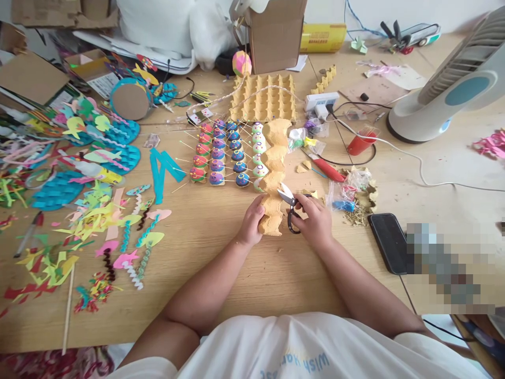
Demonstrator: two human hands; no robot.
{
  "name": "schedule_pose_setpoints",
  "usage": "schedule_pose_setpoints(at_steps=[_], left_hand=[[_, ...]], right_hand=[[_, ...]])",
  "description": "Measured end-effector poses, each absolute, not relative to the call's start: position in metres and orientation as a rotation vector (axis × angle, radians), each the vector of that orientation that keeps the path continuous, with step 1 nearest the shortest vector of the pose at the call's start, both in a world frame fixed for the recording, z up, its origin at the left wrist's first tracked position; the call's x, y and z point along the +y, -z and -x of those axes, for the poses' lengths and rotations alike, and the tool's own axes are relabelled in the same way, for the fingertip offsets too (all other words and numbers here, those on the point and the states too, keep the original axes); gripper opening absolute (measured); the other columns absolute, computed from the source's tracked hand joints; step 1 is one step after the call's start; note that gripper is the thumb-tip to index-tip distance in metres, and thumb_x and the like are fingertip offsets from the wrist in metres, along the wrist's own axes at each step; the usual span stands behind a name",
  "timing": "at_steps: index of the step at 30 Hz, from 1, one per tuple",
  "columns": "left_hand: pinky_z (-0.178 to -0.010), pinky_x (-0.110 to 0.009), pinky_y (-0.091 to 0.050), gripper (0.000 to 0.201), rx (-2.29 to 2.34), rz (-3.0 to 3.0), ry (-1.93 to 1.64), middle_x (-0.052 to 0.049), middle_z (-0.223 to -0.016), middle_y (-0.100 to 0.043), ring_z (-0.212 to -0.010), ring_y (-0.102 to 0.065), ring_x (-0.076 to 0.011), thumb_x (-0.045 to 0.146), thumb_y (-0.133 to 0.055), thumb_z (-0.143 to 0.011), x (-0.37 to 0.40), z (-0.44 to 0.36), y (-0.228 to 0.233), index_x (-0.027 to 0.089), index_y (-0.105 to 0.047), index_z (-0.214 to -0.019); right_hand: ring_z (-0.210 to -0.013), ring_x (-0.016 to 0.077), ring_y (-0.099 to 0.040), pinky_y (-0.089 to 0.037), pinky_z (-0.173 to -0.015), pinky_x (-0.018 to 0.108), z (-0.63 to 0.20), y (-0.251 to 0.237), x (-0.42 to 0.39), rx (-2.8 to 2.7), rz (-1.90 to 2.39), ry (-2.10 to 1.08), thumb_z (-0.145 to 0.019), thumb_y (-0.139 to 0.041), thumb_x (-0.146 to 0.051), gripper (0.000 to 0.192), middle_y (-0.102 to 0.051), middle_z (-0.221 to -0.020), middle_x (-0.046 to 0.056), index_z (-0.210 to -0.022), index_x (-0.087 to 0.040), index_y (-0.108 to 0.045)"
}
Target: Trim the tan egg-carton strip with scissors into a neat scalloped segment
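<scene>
At centre of wooden table [221, 279]: egg-carton strip [275, 164], gripped near its closest end by left hand [251, 221]. Scissors [292, 202], grasped in right hand [315, 218], blades at strip's right edge. Left of strip: painted carton cups [217, 164] in rows, domes up. Behind: yellow egg tray [263, 100]. Right: red cup [361, 142], contents hard to make out; clear plastic bag [332, 196], blue lump [343, 206] inside; phone [387, 242].

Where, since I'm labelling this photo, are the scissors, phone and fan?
Scissors [290, 197], head view: on the blades.
Phone [388, 243], head view: on the dark screen.
Fan [461, 91], head view: on the blue oval panel.
</scene>
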State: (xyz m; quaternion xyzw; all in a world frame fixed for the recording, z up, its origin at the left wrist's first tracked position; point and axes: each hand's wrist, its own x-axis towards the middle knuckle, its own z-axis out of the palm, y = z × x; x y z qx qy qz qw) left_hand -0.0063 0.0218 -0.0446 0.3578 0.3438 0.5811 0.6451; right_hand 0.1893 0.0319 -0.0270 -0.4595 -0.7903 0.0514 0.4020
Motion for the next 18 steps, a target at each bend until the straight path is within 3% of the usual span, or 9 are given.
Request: schedule_pose_setpoints(at_steps=[9,18], left_hand=[[-0.079,-0.033,-0.057,0.057,0.782,-0.898,-1.291,-0.009,-0.110,-0.077,-0.094,-0.072,-0.0233,0.070,-0.068,-0.085,0.0196,0.0057,0.0391,0.022,-0.071,-0.116],[-0.084,-0.033,-0.057,0.054,0.742,-0.902,-1.303,-0.010,-0.119,-0.076,-0.103,-0.072,-0.0240,0.065,-0.064,-0.091,0.0183,0.0051,0.0466,0.022,-0.068,-0.122]], right_hand=[[-0.084,0.0237,-0.070,-0.053,-0.077,0.036,-0.1923,0.0252,0.0300,-2.026,1.219,0.082,-0.099,-0.068,-0.033,0.040,-0.076,-0.091,0.005,-0.137,-0.021,-0.064],[-0.078,0.0212,-0.067,-0.046,-0.071,0.032,-0.1903,0.0211,0.0284,-2.032,1.265,0.191,-0.100,-0.068,-0.039,0.033,-0.074,-0.082,0.003,-0.127,-0.020,-0.071]])
